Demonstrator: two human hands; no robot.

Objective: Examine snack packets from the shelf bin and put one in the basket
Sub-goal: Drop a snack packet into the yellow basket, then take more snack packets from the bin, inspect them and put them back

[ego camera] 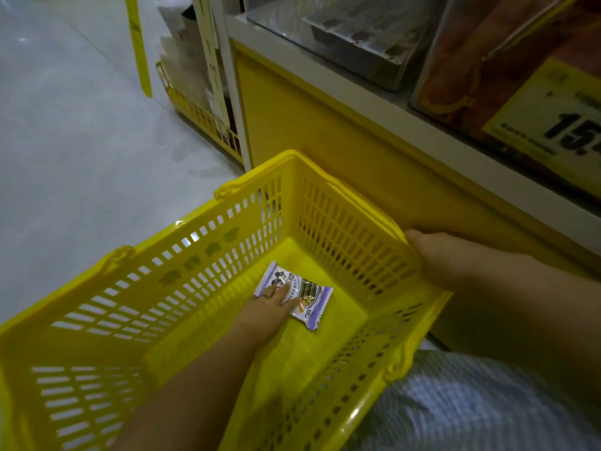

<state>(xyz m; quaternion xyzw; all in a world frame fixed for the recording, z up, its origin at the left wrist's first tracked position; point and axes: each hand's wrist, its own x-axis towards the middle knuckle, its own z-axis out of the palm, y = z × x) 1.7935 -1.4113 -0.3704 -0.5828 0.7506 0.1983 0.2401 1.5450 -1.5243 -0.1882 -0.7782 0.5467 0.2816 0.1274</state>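
Yellow basket [195,262] holds the snack packet [313,293] — left hand [270,309] flat on it, grip slack — right hand [439,258] clasps rim.

**Dim shop light, soft at the edges**

The scene is underexposed, with a warm cast. The yellow slotted plastic basket [201,255] is the brightest thing, and small glints sit along its rim. Faint reflections show on the pale grey polished floor [65,141]. The clear plastic shelf bins [357,37] and the yellow printed price label [553,125] are dark and blurred. Straight edges bow outward near the borders, and the blue-striped cloth [471,402] looks smeared.
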